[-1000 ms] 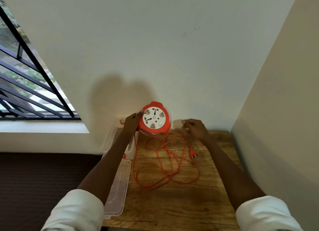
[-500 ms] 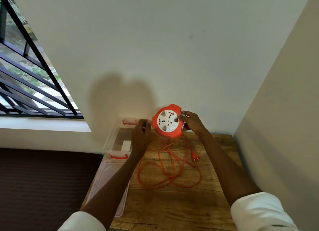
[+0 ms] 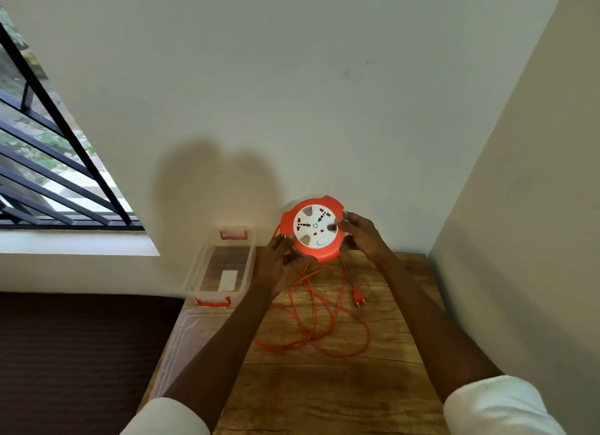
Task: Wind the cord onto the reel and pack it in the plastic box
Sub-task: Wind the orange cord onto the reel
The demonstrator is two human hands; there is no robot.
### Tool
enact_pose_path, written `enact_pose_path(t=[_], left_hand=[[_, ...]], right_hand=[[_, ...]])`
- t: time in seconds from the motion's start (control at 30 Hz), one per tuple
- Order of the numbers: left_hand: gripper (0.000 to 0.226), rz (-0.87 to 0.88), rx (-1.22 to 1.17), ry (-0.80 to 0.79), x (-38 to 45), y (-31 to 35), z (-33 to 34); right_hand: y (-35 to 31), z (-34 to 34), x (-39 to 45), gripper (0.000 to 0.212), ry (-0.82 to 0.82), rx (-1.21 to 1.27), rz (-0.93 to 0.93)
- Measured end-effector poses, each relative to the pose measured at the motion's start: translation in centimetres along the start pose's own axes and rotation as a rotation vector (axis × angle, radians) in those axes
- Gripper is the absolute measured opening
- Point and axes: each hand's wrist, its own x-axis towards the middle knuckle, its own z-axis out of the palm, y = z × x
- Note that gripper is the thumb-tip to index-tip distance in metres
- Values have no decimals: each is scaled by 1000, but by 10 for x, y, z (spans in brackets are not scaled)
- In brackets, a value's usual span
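Observation:
An orange reel with a white socket face is held up above the far end of the wooden table. My right hand grips its right rim. My left hand is at the reel's lower left edge, fingers closed on the orange cord where it leaves the reel. The rest of the cord lies in loose loops on the table, its orange plug to the right. The clear plastic box with red clips stands open at the far left of the table.
The box's clear lid lies flat at the table's left edge, nearer to me than the box. A white wall runs behind the table and another close on the right. A barred window is at the left.
The reel passed from my left hand to my right and shifted rightward. My left hand let go of the rim and came to the cord at the reel's lower left.

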Motion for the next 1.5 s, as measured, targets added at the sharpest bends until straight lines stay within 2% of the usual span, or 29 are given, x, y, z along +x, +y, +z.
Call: enact_pose_path(t=[0.1, 0.17, 0.23, 0.27, 0.33, 0.4, 0.5, 0.63, 0.8, 0.9, 0.97, 1.03, 1.1, 1.2, 1.23, 1.3, 1.37, 1.43, 1.5], left_hand=[[36, -53, -21, 23, 1, -1, 5], [32, -46, 26, 41, 2, 0, 7], [29, -30, 109, 63, 7, 3, 6], [29, -21, 165, 79, 10, 4, 4], [30, -14, 283, 95, 16, 7, 2], [33, -30, 371, 79, 19, 11, 3], [37, -54, 407, 49, 20, 13, 3], [37, -67, 430, -2, 17, 11, 7], [37, -1, 485, -34, 8, 12, 21], [23, -49, 440, -9, -2, 10, 27], [25, -38, 465, 29, -3, 2, 21], [26, 24, 569, 98, -3, -8, 14], [27, 109, 576, 137, -6, -19, 18], [29, 177, 339, 106, -15, -25, 38], [27, 185, 308, 130, -15, -26, 40], [20, 171, 274, 136, -13, -29, 38], [17, 135, 236, 109, -13, -29, 35], [19, 127, 238, 97, -10, -27, 29], [23, 110, 301, 107, -4, -18, 21]], right_hand=[[1, -6, 6, 23, -41, -192, -35], [0, -12, 11, 47, -40, -480, -131], [0, -17, 17, 66, 0, -921, -365], [0, -18, 19, 67, -1, -1116, -520], [0, -16, 20, 63, -115, -1399, -755], [-3, -10, 15, 66, -267, -1554, -808], [-3, -5, 9, 84, -407, -1714, -823], [1, 4, 3, 89, -388, -1855, -854], [9, 9, 9, 80, -224, -1787, -875], [5, 18, 6, 71, -114, -1678, -629], [1, 26, 3, 66, 6, -1498, -397], [-4, 37, -2, 69, 148, -1169, -186], [-8, 48, -2, 72, 237, -731, 46], [-6, 62, -2, 69, 361, 190, 400], [-2, 65, -2, 69, 387, 345, 457], [5, 66, -3, 64, 377, 405, 491], [9, 61, -6, 56, 328, 341, 490], [10, 50, -9, 44, 257, 235, 460], [15, 38, -12, 33, 230, -12, 317]])
